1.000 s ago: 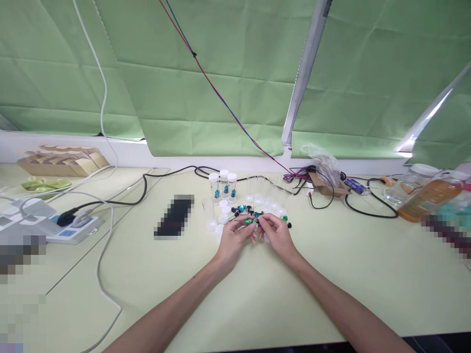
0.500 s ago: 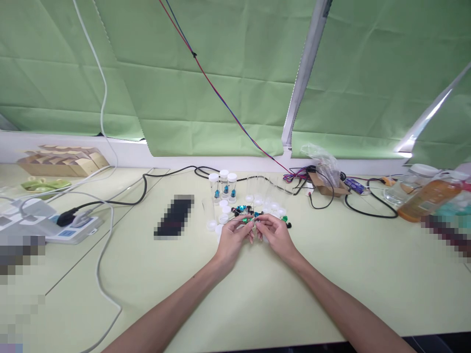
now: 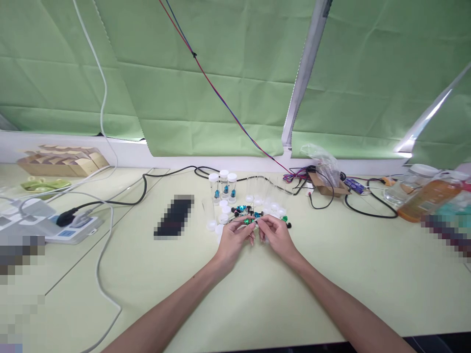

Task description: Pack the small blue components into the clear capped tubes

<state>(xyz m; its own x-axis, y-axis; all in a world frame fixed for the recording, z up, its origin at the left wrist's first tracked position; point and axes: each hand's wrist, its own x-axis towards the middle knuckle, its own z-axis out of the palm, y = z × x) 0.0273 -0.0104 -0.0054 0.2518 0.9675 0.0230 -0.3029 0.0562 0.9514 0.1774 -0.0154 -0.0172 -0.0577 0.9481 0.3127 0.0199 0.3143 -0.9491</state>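
My left hand [image 3: 234,234] and my right hand [image 3: 274,233] meet over the table, thumbs and fingertips pinched together. Between them is something small and pale that I cannot make out. Just beyond the fingertips lies a pile of small parts: blue pieces [image 3: 241,209], a green piece [image 3: 284,218] and a black piece [image 3: 289,225]. Behind the pile stand three clear tubes [image 3: 232,188] with white lids, each with a blue piece inside. Several white caps [image 3: 223,218] lie left of the pile, and more clear tubes [image 3: 260,186] stand behind it.
A blurred dark rectangle [image 3: 174,217] lies left of my hands. At far left are a power strip [image 3: 75,230] and a cardboard box [image 3: 62,164]. Cables, a small carton [image 3: 327,185], a jar [image 3: 405,185] and an orange bottle [image 3: 429,198] stand at right. Green curtains [image 3: 213,98] hang behind.
My fingertips have shifted very slightly to the right, and the gap between the lower fingers is a little wider. Everything else has stayed in place.
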